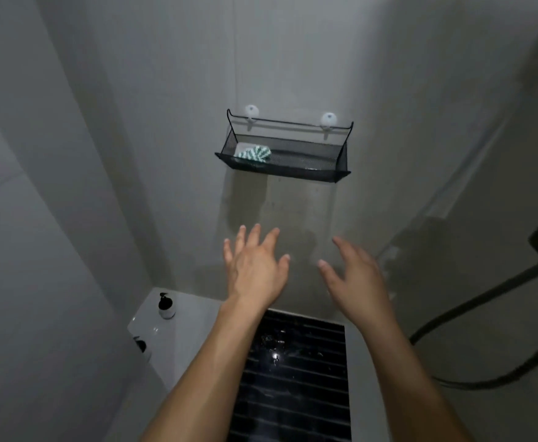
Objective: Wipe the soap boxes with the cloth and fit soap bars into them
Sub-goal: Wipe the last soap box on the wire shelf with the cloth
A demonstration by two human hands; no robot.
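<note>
Head view, the only one: a grey-walled shower stall seen from above, with both bare arms stretched forward and up toward the far wall. The left hand (255,266) is spread wide, fingers straight and fanned, holding nothing. The right hand (354,275) is likewise open, fingers relaxed and slightly bent, thumb apart, and empty. Neither touches anything that I can make out; they hover in front of the wall.

Above them hangs a black mesh basket (309,161), fixed to the wall by two white suction hooks (328,119). Its long axis runs left to right across the wall. At its left end lies a green-and-white striped cloth (255,154), partly over a pale flat thing that may be a soap box (241,147); its shape is too hidden to be sure. No soap bars show anywhere.

So the cloth lies straight above the left hand and well apart from both hands; the left is plainly the nearer, the right sitting below the basket's right half. By my judgement the task is at its start, and the reach would go upward with the left hand to the basket's left end.

Lower left, a dark pump bottle (166,306) stands on a white ledge (191,317). A black slatted floor mat (296,378) lies below, and a dark shower hose (484,298) curves at right.
</note>
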